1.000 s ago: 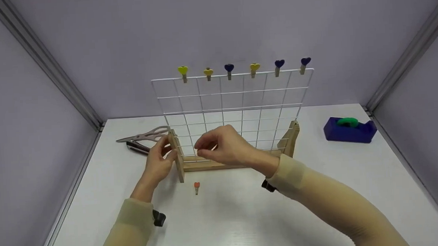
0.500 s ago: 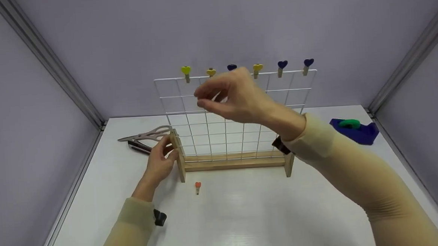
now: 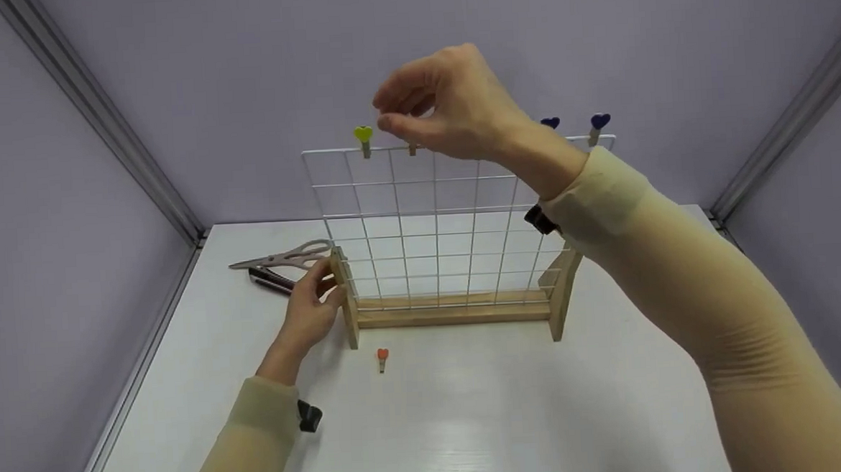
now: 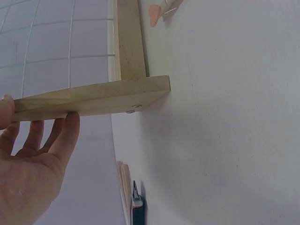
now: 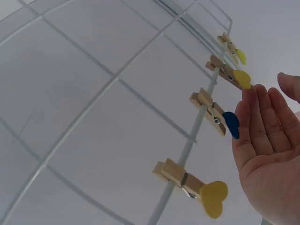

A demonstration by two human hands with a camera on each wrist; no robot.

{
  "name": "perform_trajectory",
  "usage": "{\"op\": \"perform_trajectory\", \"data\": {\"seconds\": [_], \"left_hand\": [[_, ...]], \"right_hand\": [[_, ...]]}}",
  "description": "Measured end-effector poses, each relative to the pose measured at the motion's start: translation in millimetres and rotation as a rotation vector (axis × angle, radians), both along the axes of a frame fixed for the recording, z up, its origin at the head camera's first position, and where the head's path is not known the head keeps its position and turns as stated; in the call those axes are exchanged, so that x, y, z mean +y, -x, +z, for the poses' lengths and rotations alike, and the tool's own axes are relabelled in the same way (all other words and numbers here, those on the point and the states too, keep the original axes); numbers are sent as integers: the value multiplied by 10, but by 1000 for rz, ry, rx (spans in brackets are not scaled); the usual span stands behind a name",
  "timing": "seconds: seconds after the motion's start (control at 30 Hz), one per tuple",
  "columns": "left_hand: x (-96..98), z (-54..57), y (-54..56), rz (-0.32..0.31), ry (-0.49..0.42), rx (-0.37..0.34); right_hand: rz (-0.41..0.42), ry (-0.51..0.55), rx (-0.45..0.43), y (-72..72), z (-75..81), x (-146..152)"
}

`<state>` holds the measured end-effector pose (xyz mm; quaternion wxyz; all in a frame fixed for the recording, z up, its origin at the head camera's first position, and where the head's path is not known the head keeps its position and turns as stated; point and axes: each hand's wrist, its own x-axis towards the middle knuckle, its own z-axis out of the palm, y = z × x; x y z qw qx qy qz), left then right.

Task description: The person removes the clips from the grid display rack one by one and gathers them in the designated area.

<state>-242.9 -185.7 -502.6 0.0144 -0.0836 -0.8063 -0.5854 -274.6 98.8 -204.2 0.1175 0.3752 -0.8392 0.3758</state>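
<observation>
My left hand (image 3: 308,314) grips the left upright of a wooden stand (image 3: 453,315), thumb on one face and fingers on the other in the left wrist view. The stand holds a white wire grid (image 3: 436,209). My right hand (image 3: 468,107) is raised at the grid's top wire, thumb apart from the fingers, nothing seen between them. In the right wrist view its fingertips are right beside a yellow heart clothespin (image 5: 242,78), near a blue heart clothespin (image 5: 231,124). A lime heart clothespin (image 3: 364,135) sits left of it on the top wire. The hand hides several clothespins in the head view.
A clothespin with an orange heart (image 3: 382,358) lies on the white table (image 3: 458,407) before the stand. Scissors (image 3: 285,259) and a dark narrow tool (image 3: 269,279) lie behind my left hand. Grey walls enclose the table's back and sides.
My right hand has risen from in front of the lower grid to the top wire. My left hand has stayed on the upright. The right arm now covers the blue tape dispenser.
</observation>
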Motion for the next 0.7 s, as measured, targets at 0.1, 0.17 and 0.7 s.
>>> {"op": "perform_trajectory", "data": {"seconds": [0.1, 0.17, 0.7], "left_hand": [[6, 4, -5, -8, -4, -2], [5, 4, -9, -10, -11, -7], [19, 1, -24, -1, 6, -4]], "right_hand": [[-13, -43, -29, 97, 11, -11], [0, -57, -62, 153, 8, -23], [-32, -172, -115, 200, -18, -177]]}}
